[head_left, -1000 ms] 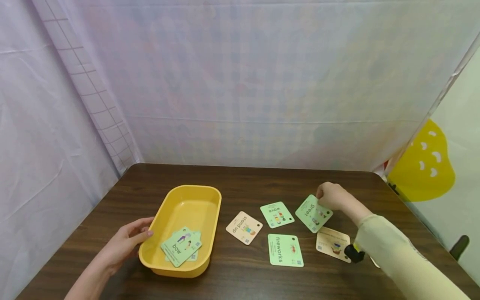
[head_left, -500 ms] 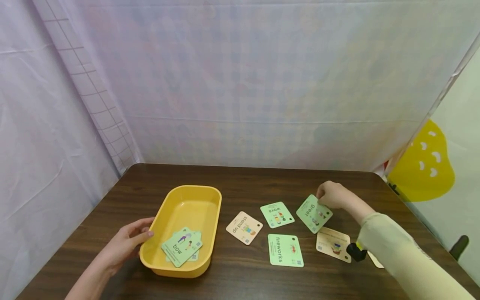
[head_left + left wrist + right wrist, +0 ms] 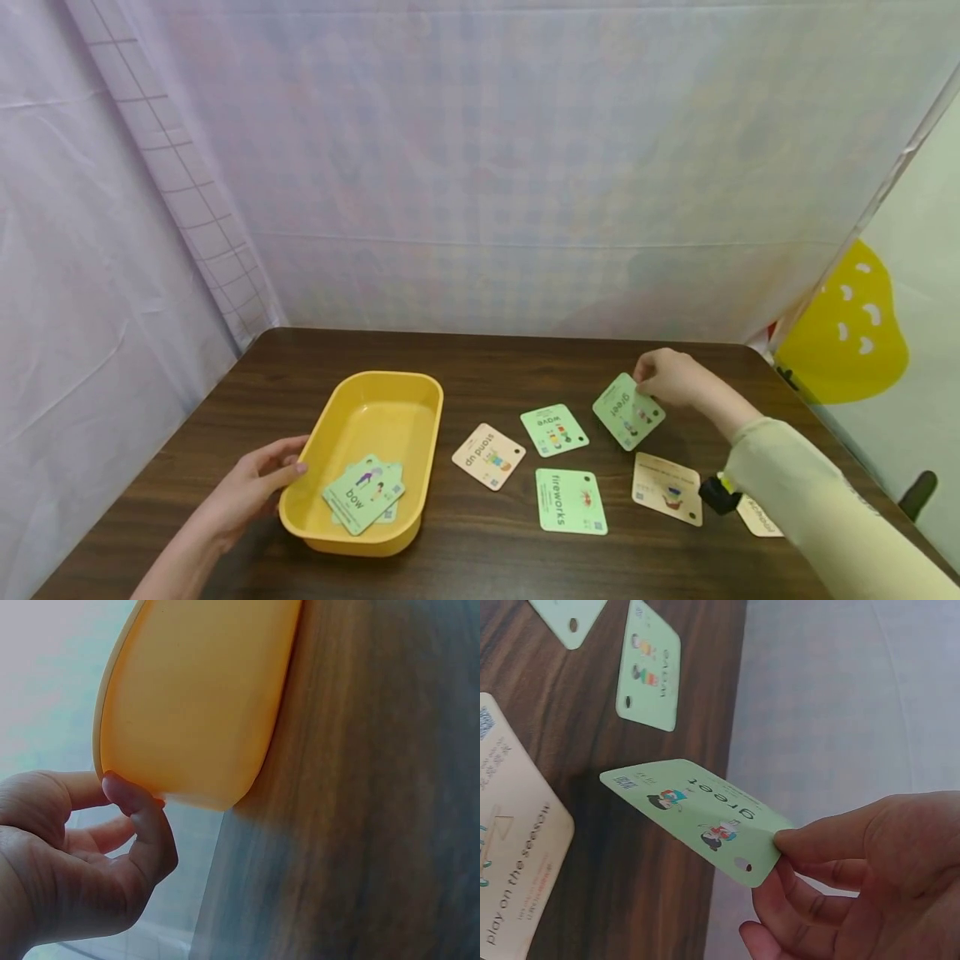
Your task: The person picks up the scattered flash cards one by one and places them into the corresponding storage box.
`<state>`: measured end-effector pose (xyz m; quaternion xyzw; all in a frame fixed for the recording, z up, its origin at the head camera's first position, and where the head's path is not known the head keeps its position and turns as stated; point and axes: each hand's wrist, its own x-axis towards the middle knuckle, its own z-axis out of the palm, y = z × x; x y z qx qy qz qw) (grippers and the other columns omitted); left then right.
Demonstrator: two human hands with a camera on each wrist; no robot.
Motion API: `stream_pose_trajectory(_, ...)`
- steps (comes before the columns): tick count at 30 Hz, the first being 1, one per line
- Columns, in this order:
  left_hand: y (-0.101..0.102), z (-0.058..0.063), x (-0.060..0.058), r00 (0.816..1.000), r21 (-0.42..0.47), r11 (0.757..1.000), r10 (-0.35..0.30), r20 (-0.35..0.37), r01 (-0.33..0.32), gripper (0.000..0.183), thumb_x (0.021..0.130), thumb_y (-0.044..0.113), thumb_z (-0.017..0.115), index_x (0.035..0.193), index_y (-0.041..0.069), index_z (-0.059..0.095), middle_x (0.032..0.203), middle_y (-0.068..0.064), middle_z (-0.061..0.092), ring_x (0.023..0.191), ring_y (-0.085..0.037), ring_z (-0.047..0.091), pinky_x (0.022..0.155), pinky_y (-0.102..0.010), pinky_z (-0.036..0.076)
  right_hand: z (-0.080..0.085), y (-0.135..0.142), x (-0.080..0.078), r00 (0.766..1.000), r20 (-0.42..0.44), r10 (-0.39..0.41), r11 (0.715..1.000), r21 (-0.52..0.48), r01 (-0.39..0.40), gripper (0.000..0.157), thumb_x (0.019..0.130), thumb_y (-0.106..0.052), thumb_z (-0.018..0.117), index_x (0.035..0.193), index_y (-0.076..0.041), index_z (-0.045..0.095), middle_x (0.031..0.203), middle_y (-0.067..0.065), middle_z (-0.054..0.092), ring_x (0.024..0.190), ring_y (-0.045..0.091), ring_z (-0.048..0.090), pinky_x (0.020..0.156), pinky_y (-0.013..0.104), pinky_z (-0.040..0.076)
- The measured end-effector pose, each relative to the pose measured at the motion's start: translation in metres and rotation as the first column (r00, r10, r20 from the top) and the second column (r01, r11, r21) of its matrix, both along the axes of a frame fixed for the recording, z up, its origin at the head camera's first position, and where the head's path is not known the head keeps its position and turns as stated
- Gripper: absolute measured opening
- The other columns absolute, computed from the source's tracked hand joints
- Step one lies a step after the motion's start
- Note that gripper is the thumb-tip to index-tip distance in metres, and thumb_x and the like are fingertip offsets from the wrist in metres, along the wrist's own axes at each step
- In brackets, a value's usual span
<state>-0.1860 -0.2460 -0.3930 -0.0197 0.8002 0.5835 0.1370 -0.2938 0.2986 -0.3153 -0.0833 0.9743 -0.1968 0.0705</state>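
In the head view my right hand pinches a green "greet" flash card by its edge, tilted above the table. The right wrist view has the thumb on the printed face of this card, fingers behind it. At the left, my left hand grips the side rim of a yellow plastic tray. In the left wrist view, thumb and finger meet at the rim of the tray. A green "bow" card lies in the tray on top of other green cards.
Between tray and right hand lie a beige "stand up" card, a green "wave" card and a green "fireworks" card. A beige seesaw card and another beige card, partly hidden by the sleeve, lie nearer the right arm. A white curtain hangs behind.
My right hand has raised the "greet" card a little off the table, away from the seesaw card. The right sleeve has shifted, uncovering more of the rightmost beige card. My left hand stays on the tray.
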Motion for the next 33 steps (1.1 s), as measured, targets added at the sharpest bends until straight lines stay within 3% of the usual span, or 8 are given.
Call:
stream_pose_trajectory(10,-0.001,-0.002,-0.001,1.0,0.001,1.0,-0.001,-0.002,0.001,0.06,0.103,0.023,0.052,0.152,-0.004,0.029,0.121,-0.015,0.052,0.099,-0.016,0.059,0.073,-0.034,0.056,0.028,-0.003,0.005,0.985,-0.173,-0.019,0.999,-0.031,0.014,0.013,0.09,-0.013,0.062,0.094,-0.001,0.062,0.081,0.01,0.066,0.07,0.019,0.058,0.059,0.028,0.043)
stream_pose_trajectory(19,0.0,-0.002,-0.001,1.0,0.012,1.0,-0.012,-0.002,0.012,0.06,0.103,0.022,0.051,0.152,-0.004,0.029,0.114,-0.011,0.053,0.095,-0.015,0.06,0.071,-0.032,0.057,0.044,-0.006,0.007,0.973,-0.223,-0.062,0.996,-0.07,0.047,0.022,0.095,-0.017,0.06,0.103,0.003,0.061,0.097,0.023,0.07,0.072,0.022,0.068,0.063,0.035,0.049)
stream_pose_trajectory(25,0.001,-0.001,0.0,1.0,0.015,1.0,-0.013,-0.005,0.013,0.059,0.103,0.021,0.051,0.152,-0.004,0.029,0.112,-0.01,0.053,0.094,-0.014,0.06,0.069,-0.031,0.056,0.047,-0.011,0.008,0.964,-0.253,-0.076,0.994,-0.098,0.053,0.02,0.095,-0.016,0.06,0.102,0.003,0.062,0.097,0.022,0.07,0.071,0.02,0.069,0.066,0.035,0.052)
stream_pose_trajectory(33,0.001,-0.002,-0.001,1.0,0.017,1.0,-0.014,-0.008,0.014,0.059,0.103,0.021,0.051,0.152,-0.004,0.029,0.11,-0.008,0.052,0.092,-0.014,0.06,0.068,-0.03,0.056,0.053,-0.013,0.008,0.956,-0.285,-0.071,0.994,-0.098,0.045,0.019,0.094,-0.017,0.062,0.099,0.002,0.062,0.095,0.021,0.071,0.07,0.018,0.067,0.065,0.031,0.048)
